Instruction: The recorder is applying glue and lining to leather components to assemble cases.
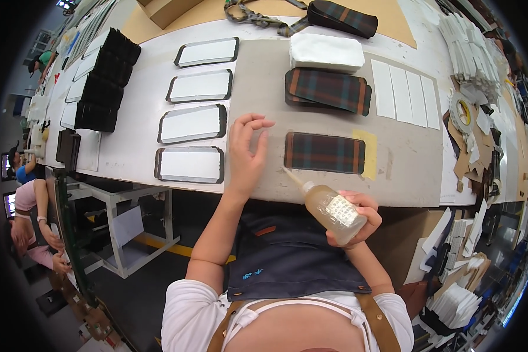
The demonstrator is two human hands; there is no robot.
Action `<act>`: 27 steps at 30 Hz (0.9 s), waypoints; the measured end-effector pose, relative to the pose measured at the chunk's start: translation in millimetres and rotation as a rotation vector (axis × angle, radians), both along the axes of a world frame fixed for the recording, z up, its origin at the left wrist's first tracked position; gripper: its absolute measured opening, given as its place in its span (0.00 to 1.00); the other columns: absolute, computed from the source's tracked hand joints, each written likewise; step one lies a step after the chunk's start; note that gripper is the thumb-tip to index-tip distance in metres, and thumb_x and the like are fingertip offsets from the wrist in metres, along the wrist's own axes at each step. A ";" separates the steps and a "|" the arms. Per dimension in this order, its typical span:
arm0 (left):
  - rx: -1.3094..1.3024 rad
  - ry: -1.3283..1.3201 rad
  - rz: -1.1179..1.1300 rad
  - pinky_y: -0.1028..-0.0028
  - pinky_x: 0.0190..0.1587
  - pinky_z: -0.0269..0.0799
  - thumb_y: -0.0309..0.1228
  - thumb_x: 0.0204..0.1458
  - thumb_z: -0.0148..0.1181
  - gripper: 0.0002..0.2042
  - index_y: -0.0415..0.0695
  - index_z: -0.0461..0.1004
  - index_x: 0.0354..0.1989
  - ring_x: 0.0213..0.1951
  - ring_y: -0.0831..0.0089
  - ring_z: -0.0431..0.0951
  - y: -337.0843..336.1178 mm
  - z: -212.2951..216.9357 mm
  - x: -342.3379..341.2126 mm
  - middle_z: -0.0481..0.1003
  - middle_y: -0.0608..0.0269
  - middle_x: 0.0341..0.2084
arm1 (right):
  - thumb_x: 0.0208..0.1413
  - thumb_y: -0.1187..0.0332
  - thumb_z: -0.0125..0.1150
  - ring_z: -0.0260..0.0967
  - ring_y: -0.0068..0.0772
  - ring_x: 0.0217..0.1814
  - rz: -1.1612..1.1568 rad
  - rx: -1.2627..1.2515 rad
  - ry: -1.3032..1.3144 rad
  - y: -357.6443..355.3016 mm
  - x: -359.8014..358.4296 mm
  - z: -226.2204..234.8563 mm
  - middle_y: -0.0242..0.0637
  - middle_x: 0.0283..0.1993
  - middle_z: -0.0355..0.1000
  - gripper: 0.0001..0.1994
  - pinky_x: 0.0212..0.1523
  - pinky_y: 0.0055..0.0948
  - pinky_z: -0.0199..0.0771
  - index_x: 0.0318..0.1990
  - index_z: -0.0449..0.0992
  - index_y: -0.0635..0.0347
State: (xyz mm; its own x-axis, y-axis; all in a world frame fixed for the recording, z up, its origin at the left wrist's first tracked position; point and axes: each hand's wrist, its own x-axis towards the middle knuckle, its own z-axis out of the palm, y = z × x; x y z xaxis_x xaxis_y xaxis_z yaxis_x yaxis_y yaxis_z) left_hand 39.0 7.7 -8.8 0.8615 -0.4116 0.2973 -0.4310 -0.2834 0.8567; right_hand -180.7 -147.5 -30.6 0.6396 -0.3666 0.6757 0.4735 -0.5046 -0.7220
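Observation:
In my right hand (358, 216) is a squeeze bottle (330, 206) of amber liquid, tilted so its thin nozzle (291, 174) points up and left. The tip is beside the lower left corner of a plaid fabric piece (324, 152), which lies flat on a grey board (264, 193). Whether the tip touches anything, I cannot tell. My left hand (249, 148) holds nothing. Its fingers are loosely curled and apart, left of the plaid piece. A yellow strip (369, 154) shows at that piece's right end.
Several dark-edged white panels (190, 164) form a column at left, with black stacks (100, 88) beyond. Behind the plaid piece are more plaid pieces (328, 92) and a white stack (327, 51). White strips (406, 94) and a tape roll (463, 111) lie right. Other people work far left.

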 end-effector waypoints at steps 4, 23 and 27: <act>0.001 0.004 0.008 0.66 0.64 0.64 0.22 0.61 0.56 0.09 0.41 0.79 0.46 0.59 0.60 0.72 0.3 1.8 0.7 0.73 0.56 0.53 | 0.57 0.29 0.58 0.67 0.51 0.63 -0.401 0.269 0.028 -9.1 1.0 3.5 0.53 0.64 0.62 0.48 0.64 0.52 0.72 0.66 0.55 0.64; -0.013 -0.088 -0.121 0.62 0.63 0.64 0.22 0.59 0.58 0.12 0.42 0.77 0.50 0.58 0.56 0.72 -12.7 40.2 6.3 0.73 0.55 0.54 | 0.71 0.71 0.51 0.64 0.39 0.72 -0.574 -0.197 0.297 -128.7 60.0 101.5 0.43 0.66 0.71 0.18 0.75 0.37 0.56 0.64 0.72 0.65; 0.030 -0.144 -0.236 0.64 0.66 0.63 0.22 0.59 0.58 0.15 0.42 0.76 0.55 0.62 0.56 0.71 -27.3 48.3 10.0 0.72 0.54 0.58 | 0.60 0.75 0.65 0.71 0.46 0.61 -0.115 -0.333 0.270 -120.9 178.7 85.2 0.43 0.53 0.77 0.11 0.62 0.38 0.69 0.50 0.80 0.63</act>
